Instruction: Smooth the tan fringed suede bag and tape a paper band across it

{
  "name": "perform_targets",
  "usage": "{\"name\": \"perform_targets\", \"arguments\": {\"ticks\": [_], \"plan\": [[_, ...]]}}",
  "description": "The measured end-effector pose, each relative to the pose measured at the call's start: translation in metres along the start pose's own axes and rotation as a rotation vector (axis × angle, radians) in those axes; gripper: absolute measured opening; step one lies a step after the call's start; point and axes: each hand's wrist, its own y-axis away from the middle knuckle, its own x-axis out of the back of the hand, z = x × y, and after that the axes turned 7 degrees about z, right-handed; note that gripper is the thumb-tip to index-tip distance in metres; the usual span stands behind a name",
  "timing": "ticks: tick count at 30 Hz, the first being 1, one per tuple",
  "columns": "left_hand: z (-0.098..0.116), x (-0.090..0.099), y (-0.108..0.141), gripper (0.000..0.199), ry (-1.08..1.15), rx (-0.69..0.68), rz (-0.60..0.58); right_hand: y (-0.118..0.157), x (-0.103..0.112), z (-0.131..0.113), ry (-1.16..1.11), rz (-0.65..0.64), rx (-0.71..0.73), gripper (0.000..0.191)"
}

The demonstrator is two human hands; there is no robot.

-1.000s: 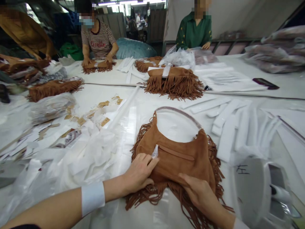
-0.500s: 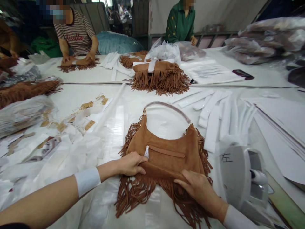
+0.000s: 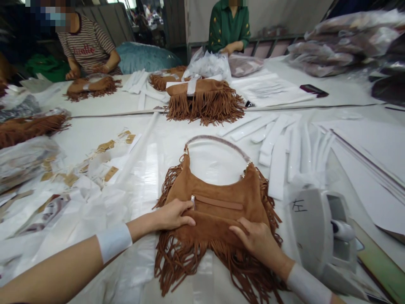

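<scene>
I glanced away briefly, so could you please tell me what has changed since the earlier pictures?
The left hand and right hand have spread slightly apart along the brown bag. Farther off, the striped-shirted co-worker's hands have drawn back from the fringed bundle. Both of the person's hands stay on the bag, its handle still arched away from them.

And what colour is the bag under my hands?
The bag is brown, best seen in the head view.

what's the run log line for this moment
left grip: on fringed bag, by zipper pull; right grip: on bag's lower right; handle: far side; gray device: right of bag
</scene>
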Motion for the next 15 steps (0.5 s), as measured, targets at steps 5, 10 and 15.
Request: {"name": "perform_targets", "arguments": {"ticks": [5, 10, 15], "plan": [[-0.003, -0.02, 0.042, 0.045, -0.205, 0.015, 0.272, 0.0, 0.001, -0.001, -0.023, 0.008, -0.002, 0.053], [-0.013, -0.034, 0.04, 0.037, -0.261, -0.066, 0.362, 0.002, 0.0, -0.001, -0.041, 0.039, -0.02, 0.052], [-0.012, -0.027, 0.024, 0.04, -0.372, -0.028, 0.295, 0.004, 0.002, -0.003, -0.056, 0.021, -0.05, 0.053]]}}
